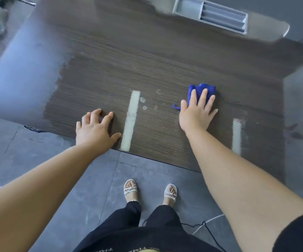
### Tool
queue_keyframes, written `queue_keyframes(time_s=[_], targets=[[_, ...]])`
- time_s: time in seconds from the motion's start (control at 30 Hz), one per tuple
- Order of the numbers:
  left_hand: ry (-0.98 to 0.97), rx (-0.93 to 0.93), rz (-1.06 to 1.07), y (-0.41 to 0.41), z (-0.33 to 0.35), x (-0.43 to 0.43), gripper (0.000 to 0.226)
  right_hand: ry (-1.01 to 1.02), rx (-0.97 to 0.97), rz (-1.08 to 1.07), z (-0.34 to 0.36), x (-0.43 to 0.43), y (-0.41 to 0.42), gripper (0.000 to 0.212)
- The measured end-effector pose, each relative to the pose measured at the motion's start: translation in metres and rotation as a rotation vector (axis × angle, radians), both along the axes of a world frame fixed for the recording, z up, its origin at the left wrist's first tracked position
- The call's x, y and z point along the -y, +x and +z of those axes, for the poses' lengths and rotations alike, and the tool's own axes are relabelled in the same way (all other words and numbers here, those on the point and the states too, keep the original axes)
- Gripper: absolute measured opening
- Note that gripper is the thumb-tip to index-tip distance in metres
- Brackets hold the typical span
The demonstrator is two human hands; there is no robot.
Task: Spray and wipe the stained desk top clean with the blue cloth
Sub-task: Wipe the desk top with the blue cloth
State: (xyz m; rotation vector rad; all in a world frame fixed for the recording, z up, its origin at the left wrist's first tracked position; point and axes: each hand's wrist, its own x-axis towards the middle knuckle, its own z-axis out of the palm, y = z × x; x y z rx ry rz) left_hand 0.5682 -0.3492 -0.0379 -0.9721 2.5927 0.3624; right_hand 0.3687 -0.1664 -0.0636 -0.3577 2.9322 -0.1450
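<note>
Right hand [196, 113] is pressing the blue cloth [202, 92] flat, fingers spread, scrubbing mid-desk [110, 70]. Left hand [96, 130] is bracing near the front edge, fingers loosely spread, holding nothing.

One head-worn view looks steeply down on the counter [165, 57], close by. The feet [131, 191] show at lower centre.
</note>
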Motion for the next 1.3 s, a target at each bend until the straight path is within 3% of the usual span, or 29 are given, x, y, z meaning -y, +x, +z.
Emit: queue_keyframes(time_s=[0.07, 0.17, 0.27, 0.33, 0.43, 0.5, 0.57, 0.7, 0.77, 0.83, 0.9, 1.0, 1.07, 1.13, 1.2, 1.3], targets=[[0.005, 0.023, -0.016, -0.003, 0.001, 0.001, 0.073, -0.029, -0.007, 0.247, -0.005, 0.038, 0.03, 0.056], [0.003, 0.04, -0.038, -0.005, 0.006, 0.002, 0.074, -0.093, -0.04, 0.825, -0.013, 0.05, 0.083, 0.055], [0.011, 0.061, -0.062, -0.006, 0.009, 0.001, 0.074, -0.062, -0.063, 1.171, -0.012, 0.026, 0.055, 0.05], [0.007, 0.08, -0.079, -0.006, 0.009, 0.002, 0.074, -0.029, -0.095, 1.013, -0.01, 0.017, 0.011, 0.052], [0.008, 0.095, -0.087, -0.006, 0.007, 0.003, 0.074, 0.021, 0.004, 0.355, -0.002, 0.031, -0.032, 0.052], [0.012, 0.106, -0.087, -0.006, 0.007, 0.003, 0.074, 0.033, 0.016, 0.125, 0.0, 0.058, -0.019, 0.054], [0.013, 0.109, -0.086, -0.006, 0.007, 0.002, 0.074, 0.0, -0.009, 0.253, -0.007, 0.079, 0.015, 0.055], [0.064, 0.036, -0.056, -0.004, 0.012, 0.006, 0.067, -0.119, -0.112, 0.933, -0.016, 0.065, 0.087, 0.052], [0.13, -0.044, 0.013, -0.001, 0.016, 0.012, 0.056, -0.112, -0.076, 1.158, -0.012, 0.047, 0.076, 0.048], [0.163, -0.092, 0.043, 0.002, 0.019, 0.024, 0.048, -0.069, -0.134, 1.247, -0.011, 0.039, 0.041, 0.047], [0.19, -0.118, 0.049, 0.009, 0.019, 0.035, 0.044, -0.026, -0.095, 1.016, -0.007, 0.043, 0.007, 0.051], [0.199, -0.149, 0.112, 0.015, 0.018, 0.046, 0.043, 0.011, -0.03, 0.358, -0.001, 0.072, 0.005, 0.052], [0.172, -0.135, 0.192, 0.019, 0.017, 0.05, 0.046, 0.025, -0.027, 0.247, -0.005, 0.097, 0.038, 0.055], [0.135, -0.11, 0.231, 0.022, 0.015, 0.051, 0.052, -0.062, -0.083, 0.449, -0.012, 0.109, 0.082, 0.055], [0.111, -0.091, 0.226, 0.022, 0.014, 0.052, 0.056, -0.116, -0.108, 0.848, -0.016, 0.103, 0.116, 0.054], [0.117, -0.091, 0.251, 0.019, 0.014, 0.053, 0.059, -0.121, -0.08, 1.324, -0.015, 0.081, 0.093, 0.047]])
